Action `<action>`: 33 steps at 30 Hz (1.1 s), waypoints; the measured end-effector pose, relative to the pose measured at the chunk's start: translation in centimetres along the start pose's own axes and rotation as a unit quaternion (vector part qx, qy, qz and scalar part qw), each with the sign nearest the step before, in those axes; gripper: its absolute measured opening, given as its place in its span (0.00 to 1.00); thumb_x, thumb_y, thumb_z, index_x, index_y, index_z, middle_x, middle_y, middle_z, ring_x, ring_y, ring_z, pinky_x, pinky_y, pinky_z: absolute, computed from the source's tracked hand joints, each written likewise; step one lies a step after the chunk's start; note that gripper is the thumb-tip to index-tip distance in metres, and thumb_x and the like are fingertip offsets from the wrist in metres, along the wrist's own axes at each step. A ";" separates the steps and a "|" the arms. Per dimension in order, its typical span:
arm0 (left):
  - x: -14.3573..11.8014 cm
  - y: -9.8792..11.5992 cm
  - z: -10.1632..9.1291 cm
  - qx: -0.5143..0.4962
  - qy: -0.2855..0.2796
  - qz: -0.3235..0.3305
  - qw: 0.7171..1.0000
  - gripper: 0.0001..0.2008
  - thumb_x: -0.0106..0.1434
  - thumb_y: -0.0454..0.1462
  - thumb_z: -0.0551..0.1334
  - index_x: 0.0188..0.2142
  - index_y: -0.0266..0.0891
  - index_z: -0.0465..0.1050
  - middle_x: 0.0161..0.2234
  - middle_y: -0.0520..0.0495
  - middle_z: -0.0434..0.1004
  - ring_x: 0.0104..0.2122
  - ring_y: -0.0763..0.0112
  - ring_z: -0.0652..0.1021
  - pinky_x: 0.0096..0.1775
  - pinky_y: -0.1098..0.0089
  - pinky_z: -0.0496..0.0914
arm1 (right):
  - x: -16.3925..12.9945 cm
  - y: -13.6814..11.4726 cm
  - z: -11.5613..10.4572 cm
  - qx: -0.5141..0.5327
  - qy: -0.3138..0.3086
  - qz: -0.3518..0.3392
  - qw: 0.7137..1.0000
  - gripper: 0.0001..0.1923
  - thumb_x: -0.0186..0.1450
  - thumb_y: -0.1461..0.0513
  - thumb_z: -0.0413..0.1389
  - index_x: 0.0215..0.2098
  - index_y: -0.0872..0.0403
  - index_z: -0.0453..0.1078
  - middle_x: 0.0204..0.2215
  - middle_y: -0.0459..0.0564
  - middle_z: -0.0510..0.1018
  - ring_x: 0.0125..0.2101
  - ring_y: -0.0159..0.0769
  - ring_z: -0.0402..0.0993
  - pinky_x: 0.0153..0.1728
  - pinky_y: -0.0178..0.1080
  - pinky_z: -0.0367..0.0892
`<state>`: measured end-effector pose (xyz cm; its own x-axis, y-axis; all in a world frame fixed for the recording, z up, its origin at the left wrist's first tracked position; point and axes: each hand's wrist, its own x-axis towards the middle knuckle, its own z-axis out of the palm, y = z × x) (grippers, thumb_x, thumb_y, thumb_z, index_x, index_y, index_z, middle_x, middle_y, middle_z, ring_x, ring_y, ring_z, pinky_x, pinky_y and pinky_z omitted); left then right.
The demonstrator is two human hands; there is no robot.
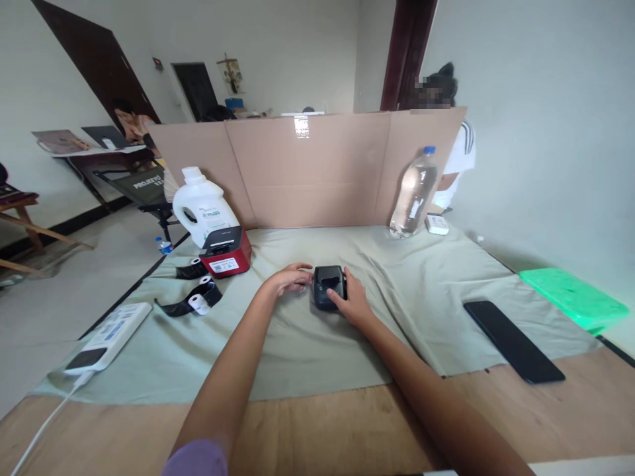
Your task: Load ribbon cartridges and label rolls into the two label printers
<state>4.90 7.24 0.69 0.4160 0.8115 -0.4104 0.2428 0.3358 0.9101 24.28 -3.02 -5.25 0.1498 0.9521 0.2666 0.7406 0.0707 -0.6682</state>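
Right hand [354, 299] takes the black device [329, 297] by its side

And here we are, mid-cloth: the black device sits on the pale green cloth [317, 360], right between the two hands, in front of the cardboard screen [312, 172]. Look at that right hand! Thumb laid across the top face, fingers bent along the right flank, the grip closed around that side. Over on the left, the left hand [292, 279] is looser, fingers parted and gently curved, an open hand with its tips right at the device's left edge; whether they actually press on it is hard to call from this angle. Out to the left, the red-and-black box [225, 252] stands before the white jug [204, 205], paper rolls [199, 304] lying nearer. Across on the right, the clear bottle [415, 192] leans by the cardboard, and the dark phone [513, 340] lies near the table's front edge.
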 end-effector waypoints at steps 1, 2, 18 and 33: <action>0.3 -0.1 0.0 0.018 -0.013 0.005 1.000 0.29 0.48 0.30 0.69 0.51 0.39 0.68 0.45 0.43 0.80 0.33 0.76 0.78 0.27 0.80 0.67 | 0.0 0.0 0.0 0.000 -0.003 0.001 1.000 0.42 0.65 0.47 0.52 0.70 0.58 0.50 0.65 0.64 0.65 0.63 0.56 0.62 0.61 0.57 0.57; 0.5 -0.2 0.0 0.031 -0.017 0.010 0.999 0.29 0.49 0.30 0.68 0.52 0.39 0.68 0.45 0.43 0.81 0.32 0.77 0.78 0.25 0.81 0.64 | 0.0 0.0 0.0 0.000 -0.004 0.002 1.000 0.42 0.65 0.47 0.52 0.70 0.58 0.50 0.65 0.64 0.65 0.63 0.56 0.62 0.61 0.57 0.57; 1.4 -0.7 0.7 0.094 0.003 0.003 0.996 0.28 0.52 0.33 0.65 0.54 0.37 0.70 0.43 0.42 0.82 0.31 0.74 0.79 0.22 0.80 0.59 | 0.1 0.2 0.0 -0.025 -0.035 -0.019 0.999 0.40 0.68 0.46 0.47 0.71 0.59 0.48 0.64 0.65 0.63 0.63 0.55 0.59 0.62 0.57 0.54; 1.5 -1.3 -0.1 0.096 -0.013 0.007 0.995 0.28 0.50 0.33 0.65 0.54 0.41 0.71 0.52 0.42 0.79 0.36 0.71 0.81 0.21 0.80 0.60 | 0.2 0.5 0.3 -0.032 -0.037 -0.016 0.999 0.42 0.68 0.46 0.47 0.72 0.57 0.44 0.64 0.65 0.63 0.63 0.56 0.58 0.61 0.58 0.54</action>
<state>5.16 8.08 -1.10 0.4420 0.8023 -0.4011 0.3994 0.2243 0.8889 24.52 -2.71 -5.76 0.0788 0.9693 0.2329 0.7850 0.0836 -0.6139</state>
